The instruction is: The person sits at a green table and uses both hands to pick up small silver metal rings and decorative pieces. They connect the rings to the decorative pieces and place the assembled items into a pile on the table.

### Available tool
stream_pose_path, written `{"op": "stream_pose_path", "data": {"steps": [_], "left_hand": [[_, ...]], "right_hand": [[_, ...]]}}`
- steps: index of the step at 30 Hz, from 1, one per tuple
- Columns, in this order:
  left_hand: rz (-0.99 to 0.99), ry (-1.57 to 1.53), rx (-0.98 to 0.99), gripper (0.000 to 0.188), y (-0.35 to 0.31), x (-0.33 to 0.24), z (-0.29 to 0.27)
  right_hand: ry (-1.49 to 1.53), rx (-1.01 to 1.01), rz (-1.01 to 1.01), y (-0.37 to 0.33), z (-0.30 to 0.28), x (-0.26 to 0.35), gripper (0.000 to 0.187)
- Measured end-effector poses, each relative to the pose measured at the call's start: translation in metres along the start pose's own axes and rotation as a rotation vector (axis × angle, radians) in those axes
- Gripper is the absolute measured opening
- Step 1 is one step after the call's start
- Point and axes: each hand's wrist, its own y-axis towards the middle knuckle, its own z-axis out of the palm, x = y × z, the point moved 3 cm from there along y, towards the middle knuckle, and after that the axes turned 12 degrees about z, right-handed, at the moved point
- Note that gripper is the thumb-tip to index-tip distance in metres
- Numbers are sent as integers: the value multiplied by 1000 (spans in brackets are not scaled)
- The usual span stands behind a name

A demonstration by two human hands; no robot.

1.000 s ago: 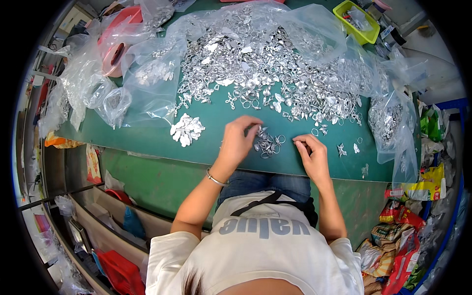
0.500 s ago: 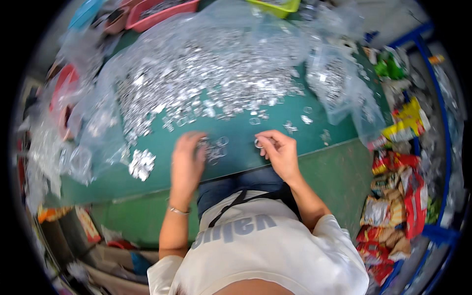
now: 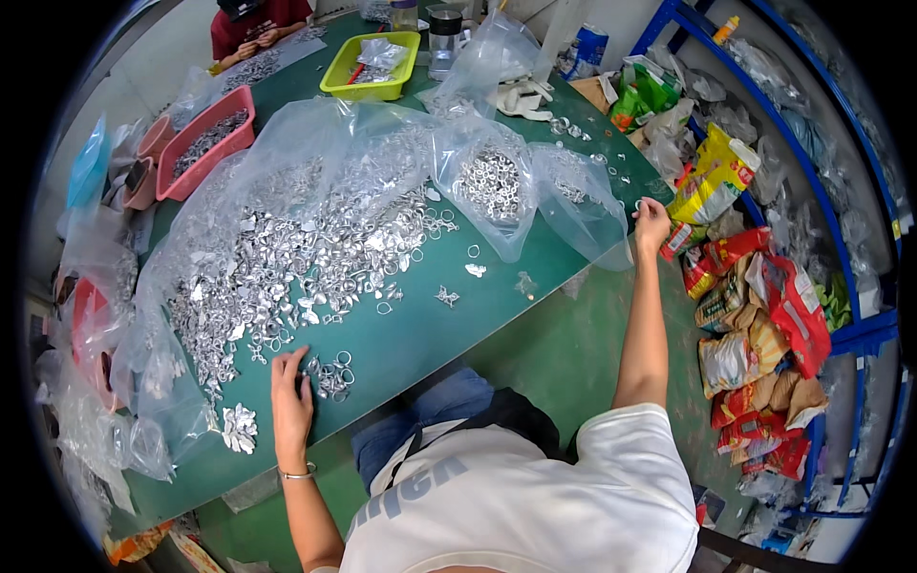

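My right hand is stretched far out to the table's right end, fingers pinched on a small silvery ring. On the table near its front edge lies my left hand, fingers extended and thumb apart, holding nothing that I can see. Right beside it is a little heap of silver rings. A large spread of small silver metal pieces covers the left and middle of the green table, partly under clear plastic sheeting. A stack of flat silver pieces sits to the left of my left hand.
Clear bags of small metal parts lie at the table's right side. Behind stand a pink basket, a yellow-green basket and a dark-lidded jar. Another person works at the far end. Colourful sacks line a blue rack.
My right hand has moved away from the table's front to its far right end with the ring. My left hand stays by the ring heap, and the view has swung right.
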Motion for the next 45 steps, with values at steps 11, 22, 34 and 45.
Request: {"op": "stream_pose_path", "data": {"steps": [11, 22, 34, 45], "left_hand": [[26, 19, -125, 18, -9, 32, -6], [-62, 340, -502, 43, 1, 60, -39], [-24, -64, 11, 15, -7, 17, -1], [19, -81, -154, 19, -11, 8, 7]], "right_hand": [[-217, -238, -262, -1, -25, -21, 33], [82, 1213, -416, -352, 81, 232, 18], [-147, 1132, -950, -435, 175, 242, 13], [-208, 1016, -859, -405, 171, 248, 22]]}}
